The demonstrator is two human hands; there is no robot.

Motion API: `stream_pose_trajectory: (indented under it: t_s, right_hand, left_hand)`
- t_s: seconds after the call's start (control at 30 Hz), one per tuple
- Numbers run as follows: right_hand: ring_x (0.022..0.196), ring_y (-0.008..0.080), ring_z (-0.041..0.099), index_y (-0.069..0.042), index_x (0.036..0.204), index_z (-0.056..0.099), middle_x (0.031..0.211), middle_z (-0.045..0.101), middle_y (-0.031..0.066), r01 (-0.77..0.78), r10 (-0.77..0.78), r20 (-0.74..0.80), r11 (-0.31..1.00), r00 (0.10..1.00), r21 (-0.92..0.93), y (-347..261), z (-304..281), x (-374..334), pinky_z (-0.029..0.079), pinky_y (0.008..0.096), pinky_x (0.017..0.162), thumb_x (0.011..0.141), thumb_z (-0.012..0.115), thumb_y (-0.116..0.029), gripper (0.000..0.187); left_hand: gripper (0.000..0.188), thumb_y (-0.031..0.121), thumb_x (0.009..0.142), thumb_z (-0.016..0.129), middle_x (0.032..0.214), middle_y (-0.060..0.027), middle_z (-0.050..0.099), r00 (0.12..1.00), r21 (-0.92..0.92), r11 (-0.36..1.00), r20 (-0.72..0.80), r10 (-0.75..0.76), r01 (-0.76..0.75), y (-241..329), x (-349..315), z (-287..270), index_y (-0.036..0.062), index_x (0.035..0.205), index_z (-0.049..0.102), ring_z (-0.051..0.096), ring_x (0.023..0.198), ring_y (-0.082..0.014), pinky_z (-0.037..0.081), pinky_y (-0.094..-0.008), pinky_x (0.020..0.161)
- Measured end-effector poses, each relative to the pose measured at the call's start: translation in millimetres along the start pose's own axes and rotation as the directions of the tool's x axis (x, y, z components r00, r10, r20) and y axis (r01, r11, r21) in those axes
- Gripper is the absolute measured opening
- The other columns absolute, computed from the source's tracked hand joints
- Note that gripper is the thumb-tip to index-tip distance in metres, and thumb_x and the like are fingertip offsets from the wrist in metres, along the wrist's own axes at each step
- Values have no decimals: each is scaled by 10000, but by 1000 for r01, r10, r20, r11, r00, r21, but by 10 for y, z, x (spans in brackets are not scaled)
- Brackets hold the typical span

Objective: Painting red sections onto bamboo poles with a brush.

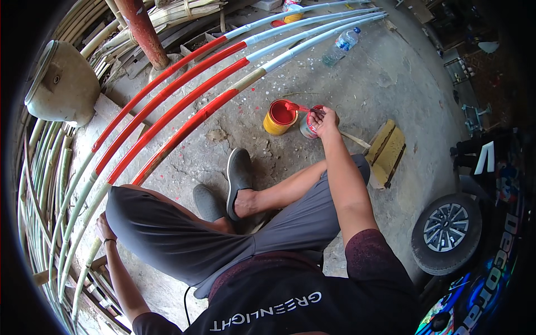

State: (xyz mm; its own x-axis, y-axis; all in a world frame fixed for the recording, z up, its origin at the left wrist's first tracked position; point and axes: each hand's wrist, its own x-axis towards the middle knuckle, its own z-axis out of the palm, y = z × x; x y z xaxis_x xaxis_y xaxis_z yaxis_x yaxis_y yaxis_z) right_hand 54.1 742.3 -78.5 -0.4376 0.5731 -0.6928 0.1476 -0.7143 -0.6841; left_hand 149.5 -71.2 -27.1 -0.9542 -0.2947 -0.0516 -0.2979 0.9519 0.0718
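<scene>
Several long bamboo poles [177, 116] run in a row across my left side, with red-painted middles and pale blue to white far ends. My left hand [104, 228], beside my left knee, is closed around the nearest pole; the knee partly hides its fingers. In my right hand [325, 121] is a paintbrush [300, 107], its bristles coated red and held over the rim of an open yellow can of red paint [277, 118]. Right beside that can, partly behind my hand, stands a second, smaller can [308, 127]. A bare brownish patch [249, 80] shows on the nearest pole between red and white.
A clear plastic bottle [341, 47] lies beyond the cans. On my right are a yellow wooden block [387, 149] and a vehicle wheel [446, 234]. A large clay pot [67, 84], a red post [142, 33] and stacked bamboo [42, 167] stand at the left.
</scene>
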Motion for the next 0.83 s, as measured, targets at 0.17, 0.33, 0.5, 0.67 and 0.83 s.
stream_pose_trajectory:
  t_s: [0.17, 0.33, 0.5, 0.67, 0.83]
  right_hand:
    - [720, 239, 651, -31, 916, 561, 834, 628, 105, -53, 51, 23, 996, 998, 73, -20, -79, 26, 581, 382, 690, 958, 503, -250, 230]
    - [731, 236, 659, -66, 966, 556, 840, 655, 111, 0, -17, 213, 997, 977, 82, -39, 233, -223, 586, 373, 700, 936, 561, -230, 167]
    - [797, 260, 695, -63, 984, 554, 877, 679, 130, 18, -50, 473, 997, 880, 72, 197, 814, -535, 600, 376, 704, 934, 623, -254, 209]
    - [736, 248, 710, -26, 1039, 556, 905, 686, 156, 170, -160, 495, 985, 854, 25, 537, 1257, -699, 604, 335, 632, 959, 620, -206, 207]
    - [691, 225, 707, 8, 1096, 551, 896, 684, 150, 730, -607, 502, 679, 617, -76, 522, 1360, -759, 591, 274, 580, 962, 625, -165, 231]
  left_hand:
    - [203, 234, 857, 576, 857, -213, 688, 1000, 109, 994, 10, 29, -30, 223, -74, -154, 70, 886, 691, 671, 818, -405, 522, -482, 718]
    - [156, 198, 831, 591, 823, -210, 675, 997, 117, 991, -14, 73, -71, 284, -92, -206, 58, 792, 648, 665, 808, -405, 526, -478, 709]
    - [160, 205, 834, 591, 816, -202, 670, 997, 136, 987, 11, 82, -82, 270, -78, -198, 62, 775, 633, 666, 823, -394, 526, -481, 703]
    - [182, 228, 865, 554, 804, -200, 660, 998, 161, 986, -21, 55, -51, 203, -63, -140, 81, 773, 608, 662, 803, -394, 509, -482, 681]
    - [225, 286, 881, 531, 793, -193, 657, 999, 85, 996, -18, 26, -24, 40, -21, -46, 99, 773, 593, 663, 805, -395, 496, -477, 671]
